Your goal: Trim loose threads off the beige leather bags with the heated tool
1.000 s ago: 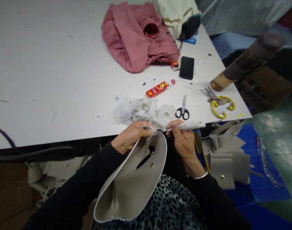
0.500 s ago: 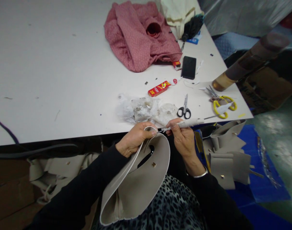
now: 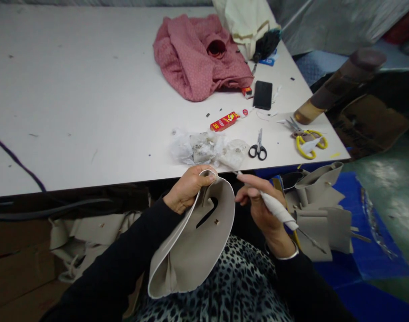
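White table (image 3: 73, 98) is filling the upper left. Pink garment (image 3: 191, 58) is lying crumpled near its far edge. Beige bag piece (image 3: 201, 250) is sitting over the lap, below the near table edge, mouth gaping toward the camera. Right hand (image 3: 265, 205): fingers part-curled, gripping white-wrapped tool (image 3: 279, 211), its thin rod pointing back over the wrist; fingertips are sitting just beside the bag piece's rim, can't tell if touching. Left hand (image 3: 189, 188): thumb and fingers are pinching the rim at the top, no gap. Yellow-handled scissors (image 3: 300, 133) are resting near the table's right edge. Red bottle (image 3: 223, 122) and black-handled scissors (image 3: 257, 149) are lying closer in. Gold clasp (image 3: 217, 222) is showing on the bag piece.
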{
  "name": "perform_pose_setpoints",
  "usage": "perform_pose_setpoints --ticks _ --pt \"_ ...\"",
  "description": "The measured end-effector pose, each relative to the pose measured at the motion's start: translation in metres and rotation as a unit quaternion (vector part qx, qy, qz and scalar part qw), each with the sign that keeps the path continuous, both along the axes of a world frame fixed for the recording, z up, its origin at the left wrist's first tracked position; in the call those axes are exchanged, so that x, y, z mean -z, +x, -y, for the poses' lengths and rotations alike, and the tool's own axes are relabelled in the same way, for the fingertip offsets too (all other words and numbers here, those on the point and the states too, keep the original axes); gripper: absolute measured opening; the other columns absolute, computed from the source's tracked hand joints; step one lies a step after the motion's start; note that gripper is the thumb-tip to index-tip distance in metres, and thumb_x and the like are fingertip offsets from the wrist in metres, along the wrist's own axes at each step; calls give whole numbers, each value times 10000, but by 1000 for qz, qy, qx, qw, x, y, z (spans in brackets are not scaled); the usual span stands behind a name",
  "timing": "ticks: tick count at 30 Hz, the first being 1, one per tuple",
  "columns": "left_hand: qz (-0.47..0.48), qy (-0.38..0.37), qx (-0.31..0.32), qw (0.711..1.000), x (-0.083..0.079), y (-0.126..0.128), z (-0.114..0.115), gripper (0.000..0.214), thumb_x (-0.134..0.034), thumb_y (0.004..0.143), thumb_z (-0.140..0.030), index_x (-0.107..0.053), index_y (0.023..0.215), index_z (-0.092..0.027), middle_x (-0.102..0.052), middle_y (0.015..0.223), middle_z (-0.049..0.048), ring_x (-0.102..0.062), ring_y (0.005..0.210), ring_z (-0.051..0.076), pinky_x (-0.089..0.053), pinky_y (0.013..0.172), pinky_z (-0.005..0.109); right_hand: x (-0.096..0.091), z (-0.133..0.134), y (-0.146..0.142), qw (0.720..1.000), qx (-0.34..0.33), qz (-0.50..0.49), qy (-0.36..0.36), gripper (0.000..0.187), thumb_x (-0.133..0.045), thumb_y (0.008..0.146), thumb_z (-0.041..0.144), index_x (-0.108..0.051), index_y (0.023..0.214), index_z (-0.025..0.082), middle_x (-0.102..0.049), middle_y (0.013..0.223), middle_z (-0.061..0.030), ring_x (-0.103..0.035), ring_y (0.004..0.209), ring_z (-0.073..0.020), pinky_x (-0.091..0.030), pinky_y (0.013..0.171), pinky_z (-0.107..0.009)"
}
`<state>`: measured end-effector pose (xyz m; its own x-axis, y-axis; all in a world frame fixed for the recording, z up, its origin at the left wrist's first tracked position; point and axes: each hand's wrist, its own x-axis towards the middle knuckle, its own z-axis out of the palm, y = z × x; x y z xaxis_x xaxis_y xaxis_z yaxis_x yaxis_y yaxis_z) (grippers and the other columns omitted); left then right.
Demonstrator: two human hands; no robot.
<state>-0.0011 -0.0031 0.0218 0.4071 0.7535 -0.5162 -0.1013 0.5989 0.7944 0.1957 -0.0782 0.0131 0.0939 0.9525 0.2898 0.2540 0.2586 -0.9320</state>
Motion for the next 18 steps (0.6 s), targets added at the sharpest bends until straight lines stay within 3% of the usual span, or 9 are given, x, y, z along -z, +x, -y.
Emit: perform_pose_setpoints --ticks 3,6,9,12,15,18 --pt "-16 34 0 999 -6 -2 10 300 -829 652 -347 -623 775 -167 -566 653 -33 -498 562 107 -397 549 236 -5 4 -6 998 47 -41 9 243 -555 1077 409 -714 1226 302 -788 937 -29 -748 781 -190 -613 758 -362" --pt "-46 104 -5 993 -11 -3 23 269 -790 698 -369 -638 790 -167 -578 680 -24 -506 603 124 -406 580 248 -7 5 -16 998 7 -56 -41 165 -700 993 360 -711 1134 275 -783 1121 -39 -742 1070 -220 -570 972 -382" --pt "-114 208 3 972 -16 -6 37 208 -730 783 -362 -655 800 -169 -599 707 -12 -517 651 141 -425 641 264 -7 10 -29 993 -31 -30 -114 279 -833 871 368 -701 1089 256 -778 1013 -11 -734 934 -203 -559 845 -316" --pt "-206 312 2 928 -21 -10 53 123 -666 855 -288 -673 811 -173 -658 775 9 -573 738 166 -461 758 287 -9 19 -41 990 -36 24 -138 230 -826 860 393 -727 995 235 -719 834 14 -651 751 -169 -479 675 -271" --pt "-267 369 -28 890 -24 -16 68 74 -648 881 -239 -691 859 -184 -705 851 16 -619 811 180 -476 832 293 -13 30 -49 991 -46 5 -127 195 -796 884 394 -754 987 234 -713 845 6 -634 766 -168 -459 676 -269" --pt "-280 384 -62 878 -25 -21 79 62 -705 860 -248 -692 878 -191 -716 860 6 -631 812 176 -484 799 274 -15 36 -55 992 -49 -18 -111 197 -801 877 388 -762 999 238 -716 881 0 -627 788 -167 -468 709 -272"
